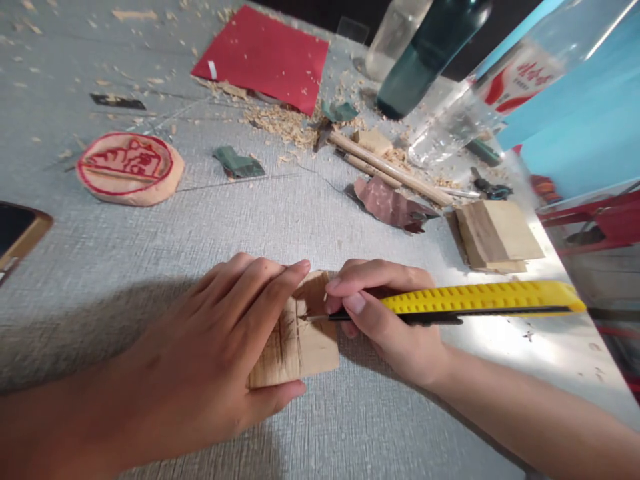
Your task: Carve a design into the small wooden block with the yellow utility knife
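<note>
Under my left hand (245,333) lies a small wooden block (315,353) on the grey textured table. The left fingers wrap over its far side and the thumb presses its near edge. Dark cut lines run across the block's top. My right hand (385,313) is closed around a yellow utility knife (480,299), held like a pen with its handle pointing right. The blade tip touches the block's top near the cut lines. Part of the block is hidden by the left hand.
Beyond are a carved wooden piece with red lines (130,167), red paper (265,57), wood shavings (283,123), sandpaper scraps (390,200) and wooden sticks (390,167). Stacked blocks (495,233) lie right, near bottles (435,53). A phone (20,233) sits at far left.
</note>
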The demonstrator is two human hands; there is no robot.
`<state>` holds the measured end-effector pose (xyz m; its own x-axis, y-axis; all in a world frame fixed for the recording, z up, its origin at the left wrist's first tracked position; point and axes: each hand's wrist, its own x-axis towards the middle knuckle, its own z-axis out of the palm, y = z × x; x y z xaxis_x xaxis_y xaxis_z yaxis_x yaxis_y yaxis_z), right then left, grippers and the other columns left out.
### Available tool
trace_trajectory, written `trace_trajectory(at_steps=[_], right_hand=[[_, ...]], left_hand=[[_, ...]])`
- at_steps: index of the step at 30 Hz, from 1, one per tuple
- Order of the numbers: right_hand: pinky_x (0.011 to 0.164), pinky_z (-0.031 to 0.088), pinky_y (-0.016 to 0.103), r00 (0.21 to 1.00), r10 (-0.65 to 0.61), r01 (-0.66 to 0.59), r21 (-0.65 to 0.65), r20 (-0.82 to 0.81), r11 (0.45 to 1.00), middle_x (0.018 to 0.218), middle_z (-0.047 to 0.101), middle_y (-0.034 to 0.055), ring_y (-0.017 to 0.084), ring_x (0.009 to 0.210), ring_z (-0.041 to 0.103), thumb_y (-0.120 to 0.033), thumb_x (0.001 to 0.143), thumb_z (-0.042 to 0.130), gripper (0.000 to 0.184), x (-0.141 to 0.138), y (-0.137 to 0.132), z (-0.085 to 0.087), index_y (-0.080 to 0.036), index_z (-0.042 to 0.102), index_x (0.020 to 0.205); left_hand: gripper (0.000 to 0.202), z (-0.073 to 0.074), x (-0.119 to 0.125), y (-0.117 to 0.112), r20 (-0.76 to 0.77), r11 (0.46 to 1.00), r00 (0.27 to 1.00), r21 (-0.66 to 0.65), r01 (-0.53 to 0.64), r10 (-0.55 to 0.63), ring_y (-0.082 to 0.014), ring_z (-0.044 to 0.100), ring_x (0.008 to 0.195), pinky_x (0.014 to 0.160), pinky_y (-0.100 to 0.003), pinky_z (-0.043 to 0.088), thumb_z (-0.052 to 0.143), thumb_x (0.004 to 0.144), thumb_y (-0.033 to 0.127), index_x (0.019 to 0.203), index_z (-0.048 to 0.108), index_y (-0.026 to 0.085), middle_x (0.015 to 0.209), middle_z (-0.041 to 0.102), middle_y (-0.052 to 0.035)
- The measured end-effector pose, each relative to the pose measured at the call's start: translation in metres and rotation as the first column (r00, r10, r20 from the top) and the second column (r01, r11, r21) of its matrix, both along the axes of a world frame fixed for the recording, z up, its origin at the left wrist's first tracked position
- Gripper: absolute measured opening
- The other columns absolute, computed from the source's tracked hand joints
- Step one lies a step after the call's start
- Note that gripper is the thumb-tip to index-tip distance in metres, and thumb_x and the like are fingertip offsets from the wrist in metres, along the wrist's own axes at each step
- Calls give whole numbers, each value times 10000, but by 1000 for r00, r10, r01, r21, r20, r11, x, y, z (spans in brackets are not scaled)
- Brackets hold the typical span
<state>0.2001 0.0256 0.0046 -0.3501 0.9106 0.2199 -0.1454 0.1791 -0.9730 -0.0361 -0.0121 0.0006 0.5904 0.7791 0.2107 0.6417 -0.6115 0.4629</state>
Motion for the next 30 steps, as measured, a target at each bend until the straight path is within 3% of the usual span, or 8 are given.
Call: trace_trajectory(at_steps=[8, 16, 20, 26, 28, 30], right_hand=[[458, 516, 160, 1000, -11, 11, 0, 4, 1000, 732, 785, -9, 62, 461, 600, -158, 963, 750, 139, 1, 1, 0, -232, 867, 979], [588, 616, 210, 988, 105, -124, 181, 109, 976, 807, 814, 5, 121, 641, 749, -113, 932, 744, 169, -1, 4, 1, -220, 822, 1035], [592, 603, 209, 980, 61, -108, 248, 188, 963, 796, 793, 13, 123, 649, 745, -61, 911, 681, 231, 3, 4, 7, -215, 811, 1024], [533, 575, 246, 930, -19, -98, 295, 367, 950, 760, 752, -12, 129, 561, 681, -40, 863, 657, 299, 9, -2, 25, -299, 783, 945], [513, 554, 265, 934, -36, -78, 303, 355, 950, 753, 753, 1, 141, 560, 683, -31, 853, 647, 302, 11, -3, 21, -286, 785, 938], [506, 529, 277, 952, -110, 20, 300, 286, 954, 751, 754, 8, 144, 570, 679, -22, 867, 627, 295, 13, -3, 12, -270, 784, 895]], left_hand=[[920, 2, 1, 1, -5, 1000, 1000, 19, 18, -18, -366, 575, 1272, 1122, -585, 536, 815, 847, 369, 1621, 380, 126, 1377, 620, -166], [871, 0, -1, 2, -19, 999, 999, 34, 26, -26, -353, 576, 1273, 1119, -553, 540, 776, 871, 385, 1609, 384, 141, 1386, 618, -154], [884, 1, 0, 2, -21, 1000, 999, 14, 27, -27, -362, 574, 1271, 1097, -578, 553, 787, 856, 372, 1605, 380, 139, 1391, 616, -165], [819, 2, 0, 0, 3, 998, 998, -9, 62, -62, -362, 572, 1295, 1109, -587, 553, 802, 848, 326, 1559, 436, 152, 1419, 606, -164], [822, 2, 0, 0, 9, 998, 998, -8, 68, -68, -362, 582, 1285, 1107, -586, 559, 806, 842, 316, 1558, 438, 151, 1411, 612, -164], [838, 2, -1, 1, 18, 998, 998, -9, 57, -57, -369, 589, 1281, 1108, -595, 561, 820, 831, 317, 1560, 439, 157, 1395, 618, -164]])
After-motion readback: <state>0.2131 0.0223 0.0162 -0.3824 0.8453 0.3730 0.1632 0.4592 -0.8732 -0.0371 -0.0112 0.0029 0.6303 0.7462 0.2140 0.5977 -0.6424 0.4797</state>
